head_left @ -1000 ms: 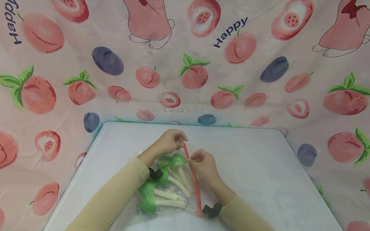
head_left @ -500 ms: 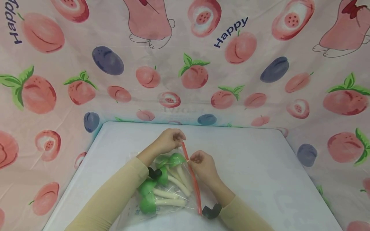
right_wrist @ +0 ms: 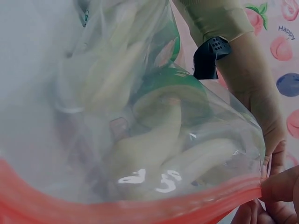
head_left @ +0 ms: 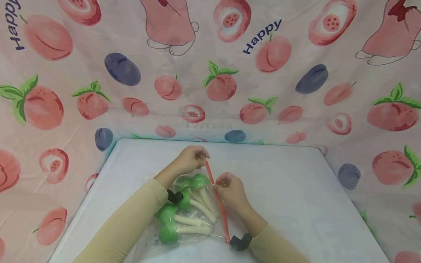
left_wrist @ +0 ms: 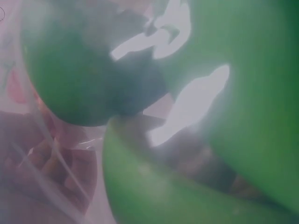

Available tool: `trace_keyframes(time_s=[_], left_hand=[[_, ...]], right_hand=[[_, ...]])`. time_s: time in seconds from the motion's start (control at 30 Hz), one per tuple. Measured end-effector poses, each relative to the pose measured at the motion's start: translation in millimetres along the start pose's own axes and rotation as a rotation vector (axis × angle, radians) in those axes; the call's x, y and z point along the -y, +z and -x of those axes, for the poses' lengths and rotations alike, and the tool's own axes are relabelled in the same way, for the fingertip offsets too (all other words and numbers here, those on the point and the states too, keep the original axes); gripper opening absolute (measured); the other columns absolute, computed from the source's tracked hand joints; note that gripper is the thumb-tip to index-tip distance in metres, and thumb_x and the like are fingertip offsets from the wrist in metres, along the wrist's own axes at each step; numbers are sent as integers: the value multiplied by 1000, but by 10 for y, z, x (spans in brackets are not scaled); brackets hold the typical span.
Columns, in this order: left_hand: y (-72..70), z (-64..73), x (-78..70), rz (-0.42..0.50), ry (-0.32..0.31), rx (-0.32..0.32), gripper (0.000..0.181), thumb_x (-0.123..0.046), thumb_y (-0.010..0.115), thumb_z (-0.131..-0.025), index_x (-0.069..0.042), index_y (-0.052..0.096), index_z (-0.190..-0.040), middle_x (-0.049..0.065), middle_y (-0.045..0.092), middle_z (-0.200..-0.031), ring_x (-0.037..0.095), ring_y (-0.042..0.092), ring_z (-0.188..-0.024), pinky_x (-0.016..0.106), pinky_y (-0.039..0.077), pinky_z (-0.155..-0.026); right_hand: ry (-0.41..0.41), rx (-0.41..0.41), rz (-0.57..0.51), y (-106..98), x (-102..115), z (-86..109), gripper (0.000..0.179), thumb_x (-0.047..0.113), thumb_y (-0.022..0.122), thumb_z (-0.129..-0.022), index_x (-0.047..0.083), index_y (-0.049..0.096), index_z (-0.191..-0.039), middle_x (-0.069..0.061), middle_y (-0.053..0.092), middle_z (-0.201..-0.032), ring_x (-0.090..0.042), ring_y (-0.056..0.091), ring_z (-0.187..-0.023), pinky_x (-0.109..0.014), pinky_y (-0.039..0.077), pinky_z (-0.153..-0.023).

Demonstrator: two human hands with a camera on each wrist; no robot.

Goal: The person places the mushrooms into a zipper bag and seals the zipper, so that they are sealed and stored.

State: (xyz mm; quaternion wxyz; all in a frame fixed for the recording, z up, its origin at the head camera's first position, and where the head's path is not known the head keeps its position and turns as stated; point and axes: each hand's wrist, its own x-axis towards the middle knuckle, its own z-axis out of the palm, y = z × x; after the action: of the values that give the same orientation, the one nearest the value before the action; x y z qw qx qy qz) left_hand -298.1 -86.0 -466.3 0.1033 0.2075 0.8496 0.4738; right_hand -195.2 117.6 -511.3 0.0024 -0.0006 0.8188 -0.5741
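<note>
A clear zip bag lies on the table with several mushroom-shaped pieces in it, with green caps and cream stems. Along its right side runs a red-orange zip strip. My left hand pinches the far end of this strip. Partway down it, my right hand pinches the strip at a small pale slider. The right wrist view has the strip across the bottom and fingers at its corner. Green caps behind shiny plastic fill the left wrist view.
The bag lies on a white table, backed by a pink fruit-print cloth. Black wrist mounts sit on both wrists below the sleeves. The left forearm reaches over the bag's left part.
My left hand and the far end of the strip have shifted slightly left and away. My right hand has come slightly nearer along the strip, widening the gap between the hands.
</note>
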Motion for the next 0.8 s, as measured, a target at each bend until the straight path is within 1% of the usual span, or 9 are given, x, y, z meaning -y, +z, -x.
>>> trace_keyframes(time_s=[0.13,0.43,0.63,0.8], left_hand=[[1,-7,12,6,-3,-1,25,7,67,-94,-7,75,-113,9,71,-96,16,68,-81,29,59,-71],[-34,-13,39,27,9,-13,25,9,64,-94,-4,74,-113,11,71,-95,17,68,-80,29,59,-72],[-52,-18,78,25,-6,-14,25,8,64,-95,-5,74,-114,9,70,-95,16,67,-81,28,59,-72],[-65,-3,78,32,-25,-17,25,8,64,-95,-5,74,-115,10,70,-96,18,67,-82,29,59,-72]], right_hand=[[-5,-1,-5,-2,2,9,12,3,79,-86,3,70,-94,-7,70,-84,-14,63,-74,-23,54,-64],[-3,5,-26,3,-26,26,18,1,79,-84,1,69,-99,-11,71,-89,-16,64,-78,-22,55,-66],[7,13,-12,10,-40,42,19,1,77,-85,-1,69,-103,-9,72,-88,-16,65,-78,-23,57,-67],[21,12,-20,20,-63,56,19,0,77,-85,0,69,-102,-9,72,-88,-15,66,-78,-22,57,-68]])
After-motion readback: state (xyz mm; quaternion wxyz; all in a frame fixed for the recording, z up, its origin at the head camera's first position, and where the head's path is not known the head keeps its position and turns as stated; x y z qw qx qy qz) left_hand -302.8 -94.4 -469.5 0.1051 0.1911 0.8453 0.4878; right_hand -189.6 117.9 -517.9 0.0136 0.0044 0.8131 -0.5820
